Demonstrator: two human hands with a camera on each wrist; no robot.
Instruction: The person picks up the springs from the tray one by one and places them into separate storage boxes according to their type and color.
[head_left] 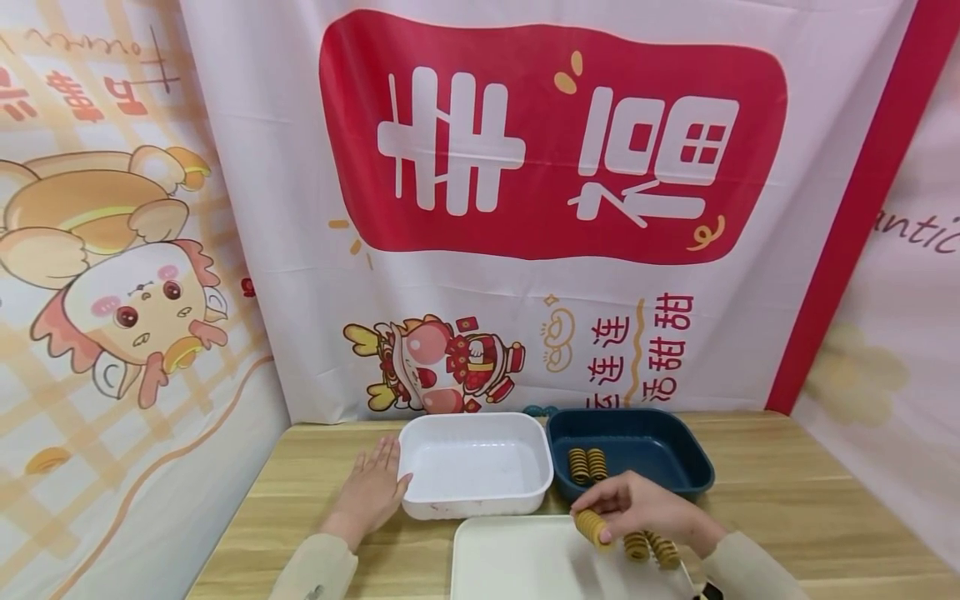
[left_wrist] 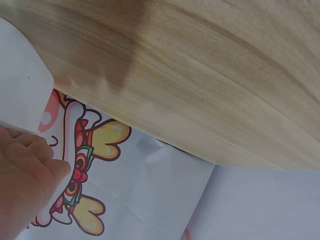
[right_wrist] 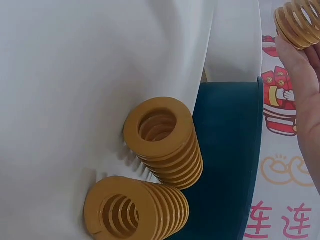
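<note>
Between thumb and fingers, my right hand pinches a yellow-brown coil spring, held over the back of the cream tray. In the right wrist view, that spring shows at the top right corner. Two matching springs lie on the tray below the hand; the right wrist view shows them end-on, one spring behind the other. Two more springs sit side by side inside the dark blue basin. My left hand, fingers extended, rests against the left side of the white basin.
The white and blue basins stand side by side at the back of the wooden table, in front of the tray. A printed cloth hangs behind the table's far edge, and patterned cloths flank it on both sides.
</note>
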